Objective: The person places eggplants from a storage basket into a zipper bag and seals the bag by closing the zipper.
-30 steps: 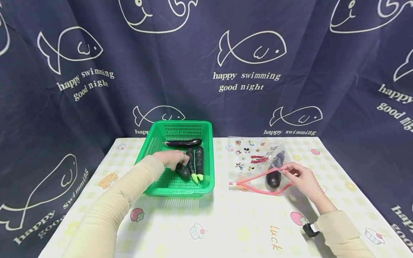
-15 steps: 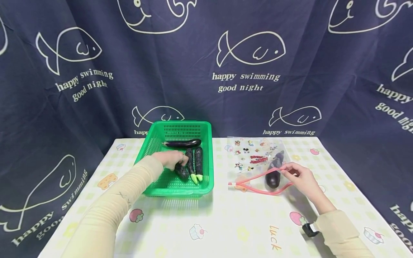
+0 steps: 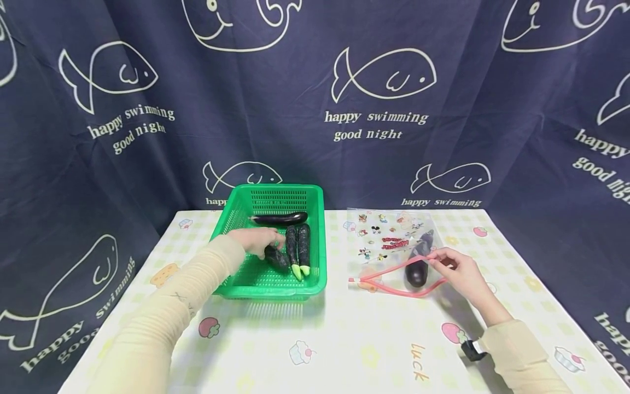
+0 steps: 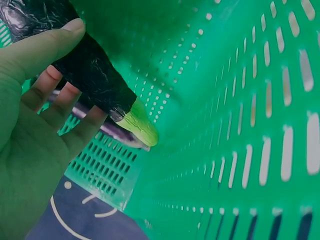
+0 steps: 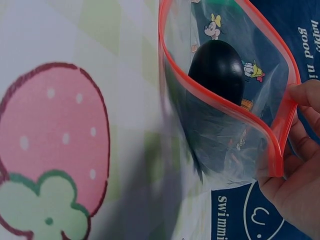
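My left hand (image 3: pixel 256 241) reaches into the green basket (image 3: pixel 322 241) and grips a dark, wrinkled vegetable (image 4: pixel 92 75) with a light green tip. In the left wrist view the thumb lies over it and the fingers pass behind it. Two similar dark vegetables with light green ends, one of them this vegetable (image 3: pixel 304 246), lie side by side to its right. A glossy eggplant (image 3: pixel 280 219) lies across the far end. My right hand (image 3: pixel 460 273) pinches the red rim of a clear zip bag (image 5: pixel 225 102), whose mouth gapes. Inside rests a dark, rounded eggplant (image 5: pixel 217 70).
A pale checked tablecloth (image 3: pixel 344 350) with printed fruit and cakes covers the table. Behind the table hangs a navy curtain (image 3: pixel 295 137) with white fish drawings. The slotted basket walls (image 4: pixel 240 125) rise close around the left hand.
My left hand has shifted slightly left and up in the basket, and its fingers look straighter from above. The vegetable at it has moved a little. My right hand keeps the bag rim in place.
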`<state>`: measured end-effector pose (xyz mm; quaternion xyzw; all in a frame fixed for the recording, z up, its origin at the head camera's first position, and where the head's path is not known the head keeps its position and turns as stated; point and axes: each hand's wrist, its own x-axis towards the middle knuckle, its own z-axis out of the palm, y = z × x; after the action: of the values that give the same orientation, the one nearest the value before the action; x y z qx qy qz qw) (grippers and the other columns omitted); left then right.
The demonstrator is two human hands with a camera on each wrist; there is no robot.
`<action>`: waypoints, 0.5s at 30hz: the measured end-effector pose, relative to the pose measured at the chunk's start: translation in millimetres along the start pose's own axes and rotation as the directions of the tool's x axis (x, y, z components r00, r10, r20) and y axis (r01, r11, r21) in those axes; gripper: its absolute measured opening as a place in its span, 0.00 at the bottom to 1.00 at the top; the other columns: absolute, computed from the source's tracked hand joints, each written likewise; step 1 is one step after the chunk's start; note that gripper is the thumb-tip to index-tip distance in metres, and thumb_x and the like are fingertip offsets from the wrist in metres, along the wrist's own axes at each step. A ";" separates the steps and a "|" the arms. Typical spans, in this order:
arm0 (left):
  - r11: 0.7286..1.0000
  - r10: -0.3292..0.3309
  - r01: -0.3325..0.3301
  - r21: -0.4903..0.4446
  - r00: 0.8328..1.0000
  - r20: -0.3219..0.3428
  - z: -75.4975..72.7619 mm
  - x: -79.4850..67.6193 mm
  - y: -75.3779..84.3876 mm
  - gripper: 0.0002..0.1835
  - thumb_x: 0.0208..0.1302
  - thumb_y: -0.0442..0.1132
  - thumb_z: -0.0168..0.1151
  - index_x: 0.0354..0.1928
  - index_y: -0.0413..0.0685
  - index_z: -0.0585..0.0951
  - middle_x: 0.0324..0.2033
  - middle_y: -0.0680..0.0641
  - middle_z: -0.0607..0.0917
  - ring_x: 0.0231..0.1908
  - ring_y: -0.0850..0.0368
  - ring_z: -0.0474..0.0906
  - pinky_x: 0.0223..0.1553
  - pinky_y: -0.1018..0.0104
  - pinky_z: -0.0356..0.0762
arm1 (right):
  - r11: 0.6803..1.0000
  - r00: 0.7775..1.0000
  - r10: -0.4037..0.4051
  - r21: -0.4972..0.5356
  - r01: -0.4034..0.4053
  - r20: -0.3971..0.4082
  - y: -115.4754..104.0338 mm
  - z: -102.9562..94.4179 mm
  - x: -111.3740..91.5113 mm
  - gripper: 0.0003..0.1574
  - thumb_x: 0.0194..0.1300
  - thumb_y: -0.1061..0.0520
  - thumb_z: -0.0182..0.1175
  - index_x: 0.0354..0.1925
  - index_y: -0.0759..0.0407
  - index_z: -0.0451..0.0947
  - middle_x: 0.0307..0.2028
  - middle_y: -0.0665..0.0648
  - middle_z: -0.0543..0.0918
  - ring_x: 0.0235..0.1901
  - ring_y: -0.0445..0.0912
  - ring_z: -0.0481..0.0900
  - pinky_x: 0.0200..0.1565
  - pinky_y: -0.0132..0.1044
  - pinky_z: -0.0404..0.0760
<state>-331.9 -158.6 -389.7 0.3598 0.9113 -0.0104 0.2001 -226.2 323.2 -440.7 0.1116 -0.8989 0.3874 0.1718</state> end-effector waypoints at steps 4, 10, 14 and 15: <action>1.000 0.001 -0.001 -0.001 0.999 -0.043 -6.1 -6.3 -1.9 0.22 0.49 0.29 0.71 0.42 0.58 0.73 0.42 0.49 0.74 0.42 0.54 0.73 0.40 0.62 0.75 | 1.000 1.000 -0.010 -0.002 0.010 0.002 -1.2 0.0 0.0 0.05 0.60 0.61 0.63 0.37 0.58 0.81 0.40 0.61 0.83 0.26 0.33 0.75 0.28 0.26 0.74; 0.999 0.023 -0.017 0.044 0.991 -0.133 -18.8 -12.3 -4.4 0.23 0.48 0.28 0.70 0.43 0.59 0.74 0.39 0.50 0.76 0.40 0.53 0.73 0.44 0.58 0.73 | 1.000 1.000 -0.017 -0.014 0.017 0.001 -19.8 -2.3 -1.7 0.06 0.59 0.67 0.62 0.37 0.64 0.80 0.39 0.67 0.82 0.25 0.35 0.75 0.27 0.27 0.73; 0.999 0.037 -0.032 0.027 0.982 -0.186 -27.5 -14.6 -4.3 0.23 0.48 0.26 0.68 0.44 0.57 0.74 0.40 0.48 0.76 0.41 0.52 0.73 0.46 0.58 0.73 | 1.000 1.000 -0.024 -0.013 0.024 0.002 -43.9 -8.0 -3.7 0.06 0.58 0.69 0.61 0.36 0.68 0.79 0.39 0.70 0.81 0.25 0.37 0.76 0.27 0.27 0.73; 0.999 0.041 -0.038 0.016 0.979 -0.197 -29.6 -15.0 -4.2 0.23 0.48 0.26 0.67 0.44 0.56 0.74 0.40 0.48 0.76 0.41 0.52 0.73 0.46 0.57 0.73 | 1.000 1.000 -0.026 -0.013 0.026 0.001 -44.9 -8.4 -3.8 0.05 0.58 0.69 0.61 0.36 0.68 0.79 0.39 0.70 0.81 0.25 0.37 0.76 0.27 0.26 0.73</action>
<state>-335.4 -166.6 -357.4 0.3782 0.9193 0.0236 0.1065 -205.9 299.3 -407.3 0.1226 -0.9000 0.3790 0.1771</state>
